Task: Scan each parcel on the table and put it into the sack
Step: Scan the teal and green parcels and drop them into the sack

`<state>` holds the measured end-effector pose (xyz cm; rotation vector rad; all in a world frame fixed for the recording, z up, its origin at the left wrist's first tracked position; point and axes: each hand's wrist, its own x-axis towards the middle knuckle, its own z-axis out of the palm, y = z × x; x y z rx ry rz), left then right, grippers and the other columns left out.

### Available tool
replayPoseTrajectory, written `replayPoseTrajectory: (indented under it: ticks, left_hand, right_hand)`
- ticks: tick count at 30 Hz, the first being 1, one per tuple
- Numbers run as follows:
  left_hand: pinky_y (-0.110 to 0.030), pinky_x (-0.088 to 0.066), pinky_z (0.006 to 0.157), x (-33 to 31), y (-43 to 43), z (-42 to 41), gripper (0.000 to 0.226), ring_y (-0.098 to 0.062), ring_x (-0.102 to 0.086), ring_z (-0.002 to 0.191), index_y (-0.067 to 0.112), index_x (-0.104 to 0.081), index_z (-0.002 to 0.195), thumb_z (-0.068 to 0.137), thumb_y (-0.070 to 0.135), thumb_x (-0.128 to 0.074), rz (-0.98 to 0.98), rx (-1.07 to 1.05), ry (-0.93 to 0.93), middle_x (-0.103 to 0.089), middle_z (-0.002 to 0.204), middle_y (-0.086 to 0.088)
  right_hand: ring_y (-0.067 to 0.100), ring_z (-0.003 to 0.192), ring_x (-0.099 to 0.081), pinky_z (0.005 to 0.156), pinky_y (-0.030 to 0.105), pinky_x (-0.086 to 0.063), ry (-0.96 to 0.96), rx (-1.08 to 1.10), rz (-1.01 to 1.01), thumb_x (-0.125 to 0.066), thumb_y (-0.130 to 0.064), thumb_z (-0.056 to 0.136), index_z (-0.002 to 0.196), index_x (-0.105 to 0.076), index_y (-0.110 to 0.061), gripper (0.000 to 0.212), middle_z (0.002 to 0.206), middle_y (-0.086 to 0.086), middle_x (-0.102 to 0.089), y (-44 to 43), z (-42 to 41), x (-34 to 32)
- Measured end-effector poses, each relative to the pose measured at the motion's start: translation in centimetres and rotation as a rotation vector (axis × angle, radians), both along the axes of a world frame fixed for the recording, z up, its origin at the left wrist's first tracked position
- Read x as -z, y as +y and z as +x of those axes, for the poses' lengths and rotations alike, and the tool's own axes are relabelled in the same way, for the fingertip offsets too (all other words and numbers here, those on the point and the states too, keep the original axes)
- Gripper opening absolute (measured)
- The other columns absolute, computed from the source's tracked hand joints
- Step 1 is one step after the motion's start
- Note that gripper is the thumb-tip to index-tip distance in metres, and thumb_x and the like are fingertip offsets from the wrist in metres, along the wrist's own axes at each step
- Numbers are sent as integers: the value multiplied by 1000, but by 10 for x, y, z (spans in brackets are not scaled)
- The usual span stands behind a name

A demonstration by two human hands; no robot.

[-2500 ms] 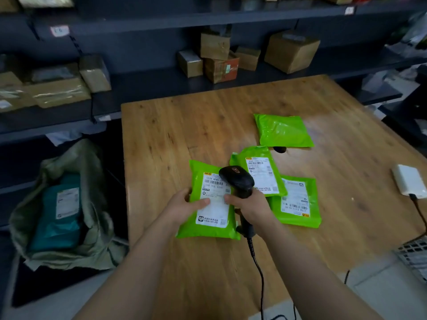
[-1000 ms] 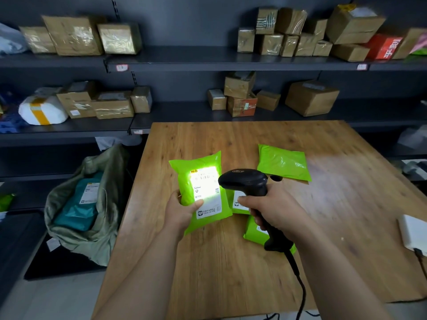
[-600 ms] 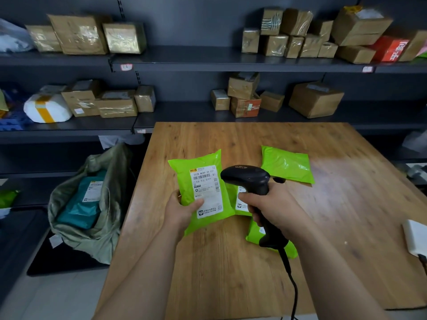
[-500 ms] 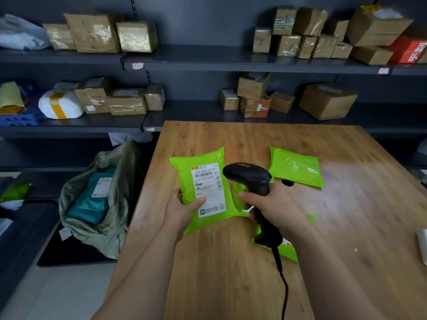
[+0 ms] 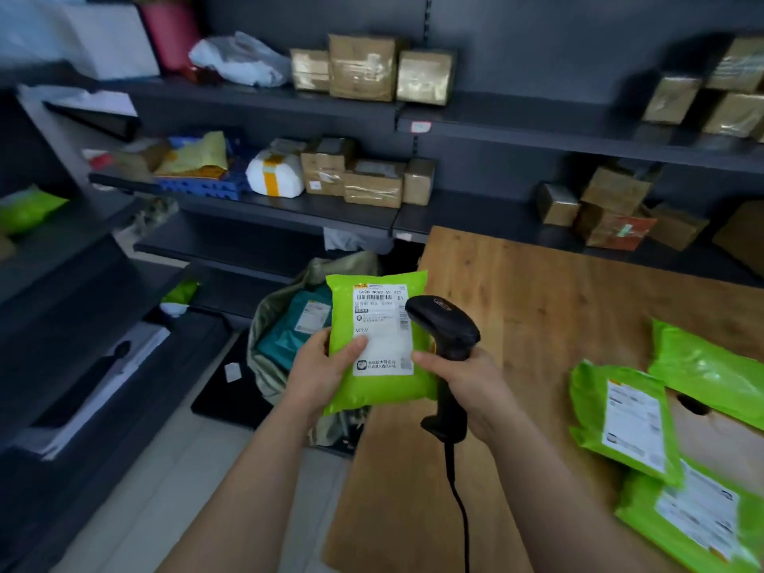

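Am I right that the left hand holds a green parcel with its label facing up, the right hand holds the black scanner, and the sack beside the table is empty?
Not quite. The head view shows the sack is not empty: a teal parcel already lies inside. The rest holds: the left hand holds the green parcel, label up, and the right hand holds the black scanner.

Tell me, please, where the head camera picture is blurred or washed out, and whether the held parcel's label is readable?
Head view: the held parcel is fairly sharp, its label's top lines legible, its middle washed out pale; the parcels on the table and shelf boxes smear with blur; shelf lines bow from the wide lens.
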<state>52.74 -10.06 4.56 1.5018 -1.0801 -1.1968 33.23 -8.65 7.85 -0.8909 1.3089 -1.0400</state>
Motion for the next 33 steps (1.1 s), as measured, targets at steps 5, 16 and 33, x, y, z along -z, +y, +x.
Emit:
replayPoseTrajectory:
  ticks: [5,16,33]
  left_hand:
    - [-18,-54,58,-8,-24,109,31,-6,-72,78,21,-67,107,81,35,-74,-3,-28,-20,-75,96,3]
    - [-44,-54,91,11,-120,277,55,-19,-66,104,11,-54,129,82,33,-74,62,102,-234,-67,118,-3]
    - [-15,-50,74,162,-348,284,41,-9,-66,95,13,-64,120,84,32,-72,276,418,-264,-70,109,-3]
  right_hand:
    - [15,65,-72,51,23,-53,-85,-13,33,-81,3,70,87,-69,-6,23,77,3,-75,-33,114,7]
    - [19,80,-69,67,30,-56,34,168,110,-88,-6,64,95,-66,-13,38,89,0,-72,-116,284,52]
    - [7,78,-63,62,21,-52,17,432,292,-86,-3,67,101,-57,-18,47,90,-5,-66,-300,285,204]
